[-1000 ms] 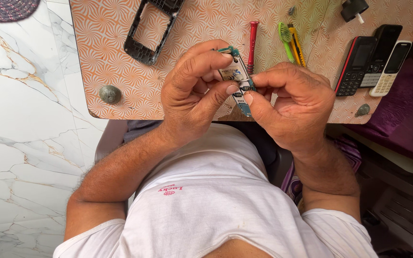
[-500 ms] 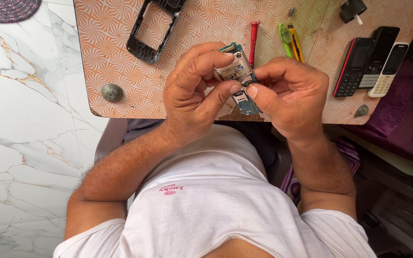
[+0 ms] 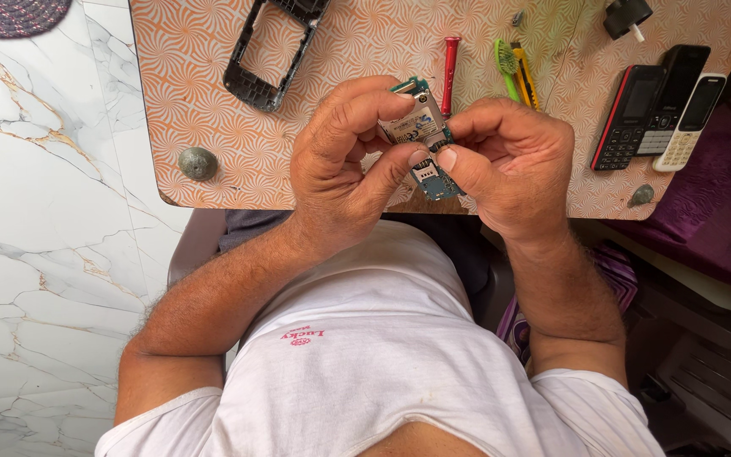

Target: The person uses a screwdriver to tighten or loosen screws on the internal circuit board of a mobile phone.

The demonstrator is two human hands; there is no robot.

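Both my hands hold a small green phone circuit board [image 3: 420, 135] with metal shields, just above the near edge of the orange patterned table [image 3: 213, 127]. My left hand [image 3: 344, 161] pinches its left side between thumb and fingers. My right hand [image 3: 509, 161] grips its right side, thumb pressed on the lower part of the board. My fingers hide much of the board.
On the table lie a black phone frame [image 3: 274, 52], a red screwdriver [image 3: 449, 74], a green brush [image 3: 507, 68], a yellow cutter [image 3: 524, 76], three keypad phones [image 3: 657, 106] at right, a black plug [image 3: 625, 17] and grey round knobs [image 3: 198, 162]. Marble floor lies left.
The board has been turned in my fingers from nearly edge-on to showing its flat face. Both hands stay together over the table edge.
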